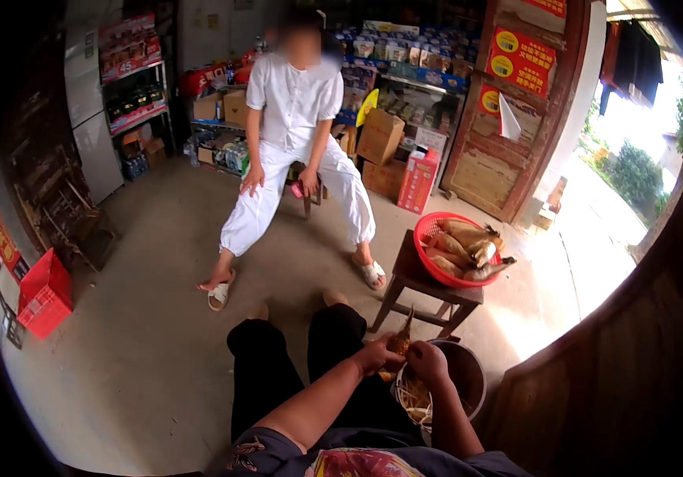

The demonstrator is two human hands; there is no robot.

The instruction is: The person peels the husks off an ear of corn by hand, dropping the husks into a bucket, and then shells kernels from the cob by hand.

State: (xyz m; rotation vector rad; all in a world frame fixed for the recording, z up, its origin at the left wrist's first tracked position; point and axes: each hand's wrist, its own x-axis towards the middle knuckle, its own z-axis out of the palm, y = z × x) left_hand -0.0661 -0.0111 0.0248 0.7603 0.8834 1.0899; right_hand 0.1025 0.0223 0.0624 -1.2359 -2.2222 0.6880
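Low in front of me, my left hand (373, 356) is closed around a golden-brown ear of corn (402, 342), its pointed tip facing up and away. My right hand (427, 362) is closed against the cob's near right side; its fingers are partly hidden. Both hands are over a metal bucket (475, 381) holding pale, stringy strips (415, 397). Just beyond, a red plastic basket (429, 266) of several pale husked ears (465, 242) stands on a dark wooden stool (411, 280).
A person in white (298, 103) sits facing me, hands by the knees. Behind are stocked shelves (425, 79) and cardboard boxes (381, 135). A red crate (44, 294) stands at left. A wooden door (485, 171) is beside the bright doorway at right.
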